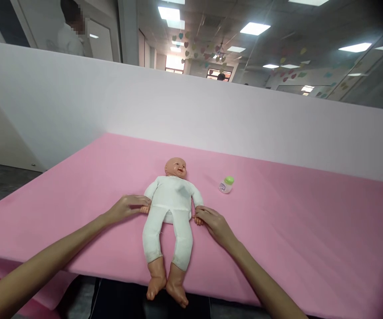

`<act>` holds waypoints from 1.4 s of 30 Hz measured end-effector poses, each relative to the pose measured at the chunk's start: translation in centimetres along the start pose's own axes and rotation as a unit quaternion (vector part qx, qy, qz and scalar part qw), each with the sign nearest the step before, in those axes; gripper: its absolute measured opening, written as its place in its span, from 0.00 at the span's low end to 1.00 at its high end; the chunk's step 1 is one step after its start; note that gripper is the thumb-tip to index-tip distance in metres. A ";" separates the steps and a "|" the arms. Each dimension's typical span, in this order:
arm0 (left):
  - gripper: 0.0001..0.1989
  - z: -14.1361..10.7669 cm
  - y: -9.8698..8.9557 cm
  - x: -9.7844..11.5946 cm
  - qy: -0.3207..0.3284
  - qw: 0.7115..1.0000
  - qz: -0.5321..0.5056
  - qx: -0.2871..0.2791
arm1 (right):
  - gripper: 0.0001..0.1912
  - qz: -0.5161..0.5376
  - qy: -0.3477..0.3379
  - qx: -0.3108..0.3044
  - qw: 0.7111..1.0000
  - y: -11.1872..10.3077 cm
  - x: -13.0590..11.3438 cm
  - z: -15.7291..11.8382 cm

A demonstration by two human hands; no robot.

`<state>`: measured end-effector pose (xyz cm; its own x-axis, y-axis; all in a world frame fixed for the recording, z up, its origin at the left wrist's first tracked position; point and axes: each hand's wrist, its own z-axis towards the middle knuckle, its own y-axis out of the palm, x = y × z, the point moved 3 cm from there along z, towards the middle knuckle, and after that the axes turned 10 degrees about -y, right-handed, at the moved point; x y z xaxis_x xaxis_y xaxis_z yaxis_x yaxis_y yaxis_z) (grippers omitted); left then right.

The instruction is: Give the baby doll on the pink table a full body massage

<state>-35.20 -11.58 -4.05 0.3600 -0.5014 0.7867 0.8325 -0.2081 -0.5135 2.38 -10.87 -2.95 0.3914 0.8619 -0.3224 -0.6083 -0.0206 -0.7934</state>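
A baby doll (pixel 170 197) in a white cloth suit lies on its back on the pink-covered table. Its head points away from me, and its bare feet hang over the near edge. My left hand (pixel 127 209) grips the doll at the wrist on the left side, fingers above and thumb below. On the other side, my right hand (pixel 216 225) has its fingers closed over the doll's other wrist. Both of the doll's small hands stick out below my fingers. A small clear bottle (pixel 226 185) with a green cap lies tilted to the right of the doll's shoulder, apart from my hands.
Pink cloth (pixel 294 230) covers the table and drapes over its near edge. A white partition (pixel 211 115) runs along the far side. Behind it, at upper left, stands a person (pixel 70 37) in white. My dark-clothed legs (pixel 121 299) are under the table's front edge.
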 end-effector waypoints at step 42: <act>0.20 9.1 -4.7 -1.6 -0.135 0.963 -0.113 0.205 | 0.19 0.247 0.224 0.196 0.922 -2.8 8.1 8.4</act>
<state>-35.81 -2.13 0.21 0.2013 -0.2335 0.9513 0.9786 0.0905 -0.1849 1.43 0.44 0.97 0.1929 0.4983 -0.8453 -0.9574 -0.0930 -0.2733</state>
